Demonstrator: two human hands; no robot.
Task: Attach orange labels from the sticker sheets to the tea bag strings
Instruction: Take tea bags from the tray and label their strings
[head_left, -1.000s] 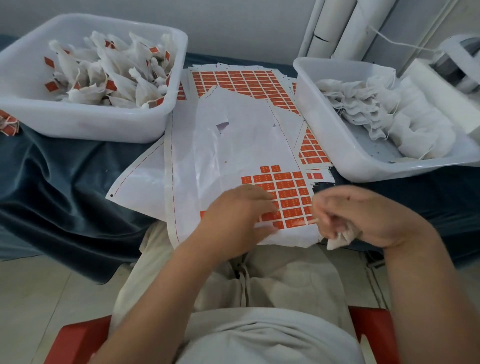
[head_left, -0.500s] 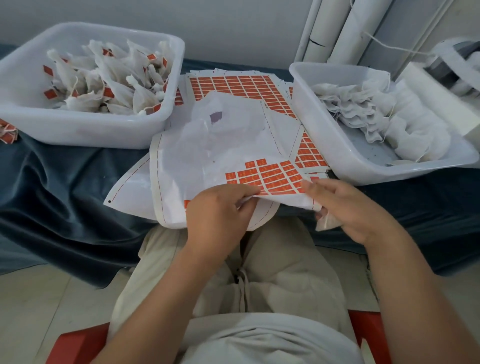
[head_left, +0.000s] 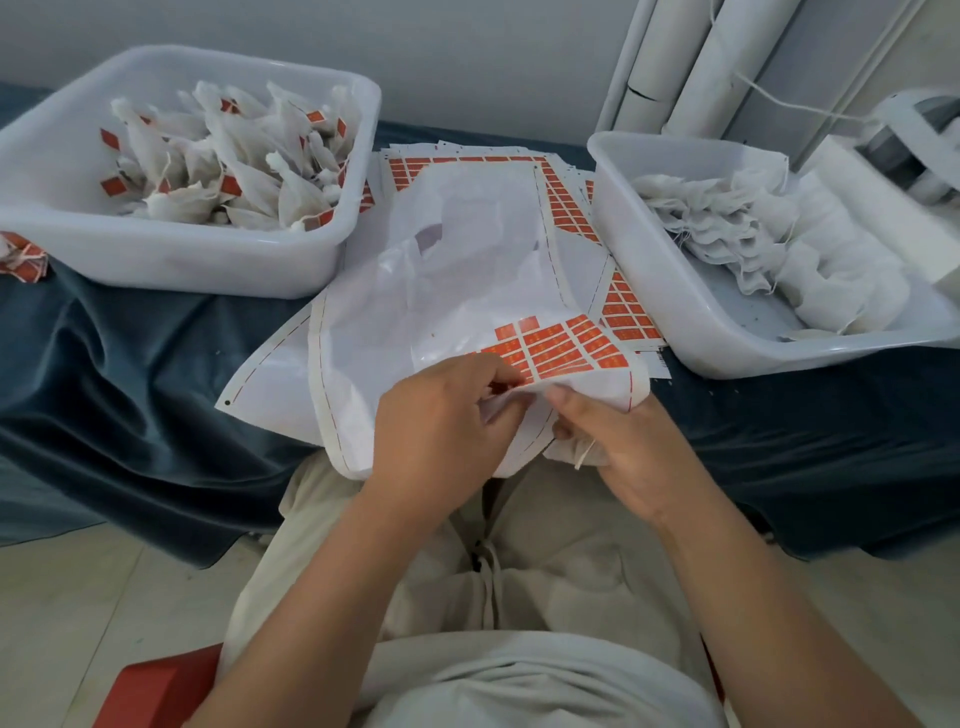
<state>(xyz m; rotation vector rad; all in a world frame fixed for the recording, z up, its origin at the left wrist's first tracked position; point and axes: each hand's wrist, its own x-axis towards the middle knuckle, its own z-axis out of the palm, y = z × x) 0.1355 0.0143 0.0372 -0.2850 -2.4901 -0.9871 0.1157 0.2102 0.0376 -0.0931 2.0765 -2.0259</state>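
Left hand (head_left: 447, 415), right hand (head_left: 618, 447) at sticker sheet (head_left: 467, 291)

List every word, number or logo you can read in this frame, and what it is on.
None can be read.
Orange labels on the held sticker sheet: faint print, too small and blurred.
Labels on the tea bags in the left bin: too small.
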